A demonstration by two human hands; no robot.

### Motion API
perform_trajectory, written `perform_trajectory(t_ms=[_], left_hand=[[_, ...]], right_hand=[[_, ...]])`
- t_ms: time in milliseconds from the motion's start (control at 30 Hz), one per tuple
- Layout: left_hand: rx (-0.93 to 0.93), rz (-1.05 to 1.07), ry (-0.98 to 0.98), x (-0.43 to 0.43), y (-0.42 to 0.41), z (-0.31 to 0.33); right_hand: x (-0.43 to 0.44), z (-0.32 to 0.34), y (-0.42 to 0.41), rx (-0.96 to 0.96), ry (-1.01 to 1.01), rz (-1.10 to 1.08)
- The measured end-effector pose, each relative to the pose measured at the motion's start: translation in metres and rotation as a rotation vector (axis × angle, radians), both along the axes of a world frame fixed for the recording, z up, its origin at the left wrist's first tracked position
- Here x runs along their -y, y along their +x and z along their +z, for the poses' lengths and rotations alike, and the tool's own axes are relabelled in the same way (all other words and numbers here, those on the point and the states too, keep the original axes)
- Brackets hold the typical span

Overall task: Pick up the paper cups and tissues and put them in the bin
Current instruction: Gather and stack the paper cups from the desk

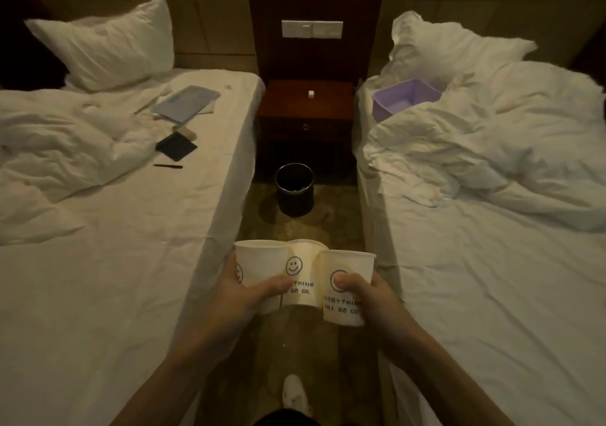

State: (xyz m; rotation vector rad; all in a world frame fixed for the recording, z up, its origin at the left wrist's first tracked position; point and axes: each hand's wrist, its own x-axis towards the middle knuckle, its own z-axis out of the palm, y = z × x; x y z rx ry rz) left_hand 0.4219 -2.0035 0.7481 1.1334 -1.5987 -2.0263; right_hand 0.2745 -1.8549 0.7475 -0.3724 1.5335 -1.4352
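Observation:
Three white paper cups with smiley faces are held upright side by side over the aisle between two beds. My left hand (242, 294) grips the left cup (259, 261), its thumb reaching onto the middle cup (303, 271). My right hand (364, 291) grips the right cup (347, 268). The black round bin (294, 186) stands on the floor ahead, in front of the nightstand, with something pale inside. No tissues are plainly visible.
A dark wooden nightstand (306, 104) with a small white object stands behind the bin. The left bed (114, 228) carries papers, a dark notebook (176, 146) and a pen. The right bed (492, 261) has a crumpled duvet and a purple box (405, 99). My shoe shows below.

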Motion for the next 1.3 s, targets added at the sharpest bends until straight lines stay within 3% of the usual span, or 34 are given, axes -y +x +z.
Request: perform_trajectory(t_ms=[133,300,533,800,1300], left_hand=[[0.007,-0.102,0.064,0.041,-0.084,-0.007],[0.021,-0.129,0.144,0.095,-0.189,-0.027],[0.06,0.066,0.211,0.165,-0.308,-0.045],[0.124,0.234,0.342,0.251,-0.381,-0.083],[0.177,0.319,0.767,0.454,-0.534,-0.326]], right_hand=[[0.028,-0.012,-0.066,0.036,0.041,-0.182],[0.079,-0.038,-0.162,0.008,0.067,-0.248],[0.18,-0.081,-0.296,-0.018,0.136,-0.16],[0.292,-0.116,-0.391,0.012,0.271,0.045],[0.519,-0.293,-0.559,0.049,0.664,0.169]])
